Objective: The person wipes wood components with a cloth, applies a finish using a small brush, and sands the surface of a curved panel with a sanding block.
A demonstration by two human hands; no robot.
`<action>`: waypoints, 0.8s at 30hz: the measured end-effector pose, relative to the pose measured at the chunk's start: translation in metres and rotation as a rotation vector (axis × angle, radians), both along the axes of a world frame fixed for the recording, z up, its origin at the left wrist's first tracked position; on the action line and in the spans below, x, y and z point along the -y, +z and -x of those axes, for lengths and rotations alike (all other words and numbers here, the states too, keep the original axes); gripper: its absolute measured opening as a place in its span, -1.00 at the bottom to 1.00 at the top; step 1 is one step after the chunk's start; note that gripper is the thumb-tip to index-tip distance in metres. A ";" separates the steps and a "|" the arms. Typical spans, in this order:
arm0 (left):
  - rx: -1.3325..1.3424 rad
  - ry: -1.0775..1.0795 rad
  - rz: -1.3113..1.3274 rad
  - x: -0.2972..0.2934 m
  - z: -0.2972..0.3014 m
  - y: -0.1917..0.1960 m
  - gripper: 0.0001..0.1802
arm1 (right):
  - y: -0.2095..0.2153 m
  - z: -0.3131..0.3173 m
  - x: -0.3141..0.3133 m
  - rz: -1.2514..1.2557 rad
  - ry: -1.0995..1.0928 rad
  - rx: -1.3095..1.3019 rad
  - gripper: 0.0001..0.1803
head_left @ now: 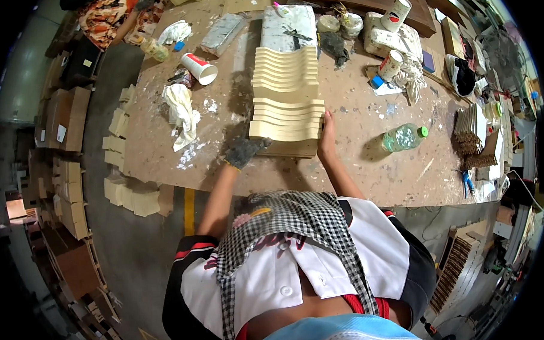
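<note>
Cream-coloured strips with wavy curved edges stand side by side in a long row on the worktable. The near group of strips sits a little apart from the far group, over a brown board. My left hand, in a dark grey glove, grips the near left corner of this group. My right hand, bare, holds its right side, the fingers extended along the edge and partly hidden. At the row's far end lies a white wrapped block with a dark tool and a pink-capped item on top.
A green-capped bottle stands to the right. Left of the row are a paper cup and a white cloth. More cups and rags crowd the far right. Another person's arm reaches in at the far left.
</note>
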State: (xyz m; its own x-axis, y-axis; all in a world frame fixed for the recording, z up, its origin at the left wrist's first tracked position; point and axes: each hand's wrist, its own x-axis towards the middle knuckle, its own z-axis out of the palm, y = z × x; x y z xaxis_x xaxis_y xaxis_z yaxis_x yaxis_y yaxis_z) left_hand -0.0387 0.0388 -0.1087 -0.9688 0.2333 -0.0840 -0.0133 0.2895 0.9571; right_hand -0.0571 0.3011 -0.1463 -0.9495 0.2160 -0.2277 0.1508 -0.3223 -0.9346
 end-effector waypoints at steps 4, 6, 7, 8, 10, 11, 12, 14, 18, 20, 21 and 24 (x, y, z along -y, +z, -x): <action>0.118 0.015 0.161 0.010 0.019 -0.018 -0.29 | 0.012 0.029 -0.009 -0.258 -0.013 0.108 -0.30; -0.027 0.076 0.224 0.025 0.033 -0.046 -0.30 | 0.015 0.042 -0.014 -0.162 -0.025 0.097 -0.28; -0.096 0.095 0.259 0.030 0.038 -0.054 -0.30 | 0.009 0.048 -0.019 -0.121 0.026 0.053 -0.25; -0.160 0.116 0.294 0.031 0.037 -0.057 -0.29 | 0.001 0.048 -0.024 -0.080 0.080 0.013 -0.22; -0.333 0.098 0.229 0.029 0.042 -0.064 -0.31 | -0.007 0.045 -0.021 0.023 0.185 -0.036 -0.15; -0.332 0.092 0.225 0.018 0.043 -0.060 -0.31 | -0.011 0.041 -0.017 0.081 0.220 -0.039 -0.11; 0.019 0.207 -0.176 0.002 0.044 -0.055 -0.32 | -0.019 0.037 -0.014 0.128 0.299 -0.035 -0.09; 0.360 0.329 -0.575 0.001 0.044 -0.057 -0.32 | -0.019 0.033 -0.009 0.165 0.365 -0.012 -0.07; 0.308 0.237 -0.412 -0.007 0.040 -0.027 -0.32 | -0.022 0.029 -0.029 0.263 0.378 0.105 -0.04; 0.360 0.183 -0.413 -0.011 0.047 -0.005 -0.30 | -0.011 0.049 -0.046 0.502 0.358 0.277 -0.03; 0.320 0.160 -0.390 -0.010 0.058 -0.008 -0.31 | -0.007 0.064 -0.055 0.677 0.319 0.416 -0.02; -0.052 0.127 -0.325 0.029 0.096 -0.083 -0.32 | -0.001 0.089 -0.022 0.112 0.361 -0.007 0.01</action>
State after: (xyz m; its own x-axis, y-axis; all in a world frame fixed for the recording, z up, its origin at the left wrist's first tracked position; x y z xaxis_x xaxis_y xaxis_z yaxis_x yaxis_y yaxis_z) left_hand -0.1343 0.0095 -0.1918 -0.9928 0.1169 0.0249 0.0214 -0.0313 0.9993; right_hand -0.1458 0.3234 -0.1472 -0.9616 -0.1590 -0.2237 0.2668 -0.3502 -0.8979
